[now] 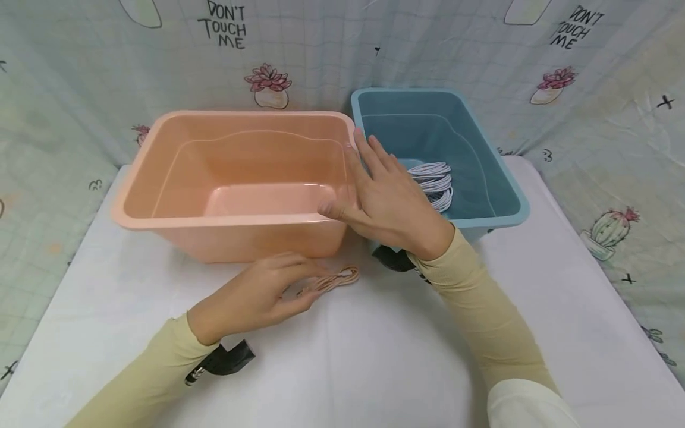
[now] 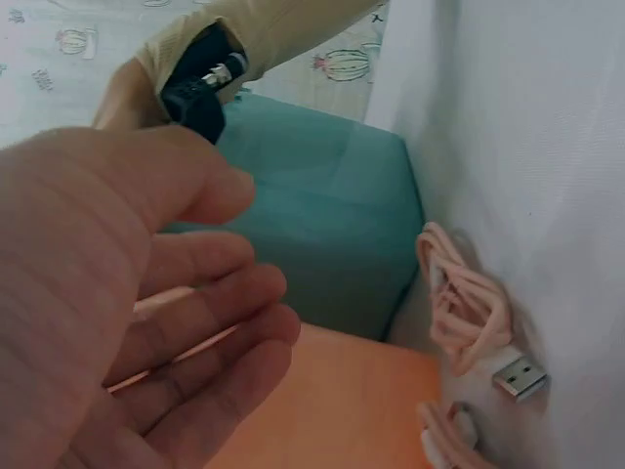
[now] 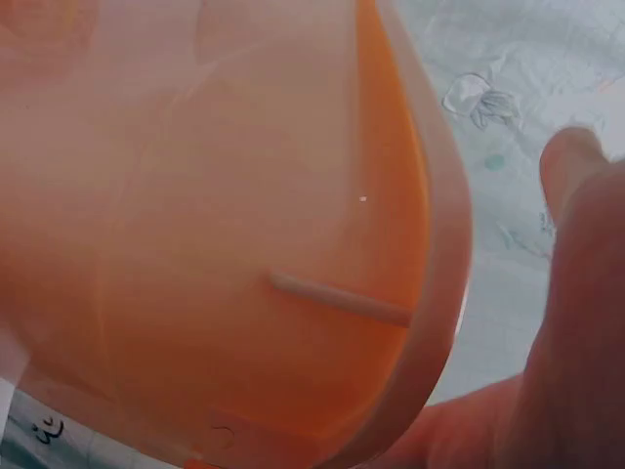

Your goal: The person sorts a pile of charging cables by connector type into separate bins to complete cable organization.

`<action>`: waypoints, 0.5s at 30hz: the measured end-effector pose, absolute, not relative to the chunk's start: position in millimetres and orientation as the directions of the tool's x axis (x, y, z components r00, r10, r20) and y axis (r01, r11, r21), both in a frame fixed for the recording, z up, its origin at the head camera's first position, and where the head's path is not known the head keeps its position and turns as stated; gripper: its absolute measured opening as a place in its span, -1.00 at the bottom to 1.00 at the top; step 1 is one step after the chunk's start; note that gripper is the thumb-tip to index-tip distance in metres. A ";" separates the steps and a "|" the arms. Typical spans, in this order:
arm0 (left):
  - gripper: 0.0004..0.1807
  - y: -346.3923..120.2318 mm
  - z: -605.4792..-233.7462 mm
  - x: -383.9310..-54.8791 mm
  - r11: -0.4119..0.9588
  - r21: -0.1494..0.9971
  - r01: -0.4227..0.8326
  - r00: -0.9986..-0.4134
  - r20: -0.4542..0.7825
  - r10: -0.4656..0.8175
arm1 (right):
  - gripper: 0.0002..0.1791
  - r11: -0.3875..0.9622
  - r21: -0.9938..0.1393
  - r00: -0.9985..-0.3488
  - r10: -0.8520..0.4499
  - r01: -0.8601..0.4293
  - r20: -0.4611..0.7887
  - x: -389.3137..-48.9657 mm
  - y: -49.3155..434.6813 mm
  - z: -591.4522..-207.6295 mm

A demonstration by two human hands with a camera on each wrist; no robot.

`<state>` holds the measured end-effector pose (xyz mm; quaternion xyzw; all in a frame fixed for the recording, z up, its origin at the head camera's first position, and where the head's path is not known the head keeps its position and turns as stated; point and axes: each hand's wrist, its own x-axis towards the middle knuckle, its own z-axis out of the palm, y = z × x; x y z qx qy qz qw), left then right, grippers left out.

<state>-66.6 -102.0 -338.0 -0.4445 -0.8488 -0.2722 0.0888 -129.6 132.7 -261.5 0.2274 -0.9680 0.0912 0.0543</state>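
A bundled pink USB cable (image 1: 341, 278) lies on the white table in front of the peach bin (image 1: 251, 238). My left hand (image 1: 267, 294) is beside it, fingers loosely curved; in the left wrist view a gap separates the fingers from the cable (image 2: 469, 303) and its metal plug (image 2: 520, 376). Part of another pink cable (image 2: 451, 438) shows at the lower edge there. My right hand (image 1: 385, 199) is spread with straight fingers over the meeting rims of the peach bin and the blue bin (image 1: 481, 178), holding nothing. Coiled white cables (image 1: 436, 184) lie in the blue bin, partly behind that hand.
Both bins stand side by side at the back of the table (image 1: 374, 368). A patterned cloth (image 1: 321, 53) hangs close behind them and down both sides. Black wrist mounts (image 1: 230, 359) are strapped under the sleeves.
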 end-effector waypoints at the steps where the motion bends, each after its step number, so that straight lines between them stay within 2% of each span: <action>1: -0.65 -99.7 -340.9 -68.2 0.473 0.382 0.794 -0.601 0.378 0.704 | 0.10 0.880 -0.144 -0.890 -0.434 -0.452 0.141 -130.0 132.2 -262.6; 4: -0.63 -92.8 -349.3 -73.0 0.501 0.375 0.780 -0.619 0.343 0.707 | 0.16 0.887 -0.138 -0.897 -0.427 -0.440 0.116 -129.7 131.4 -264.3; 15: -0.60 -74.7 -371.0 -82.5 0.549 0.300 0.780 -0.623 0.280 0.731 | 0.29 0.903 -0.130 -0.912 -0.409 -0.410 0.029 -128.1 129.5 -264.2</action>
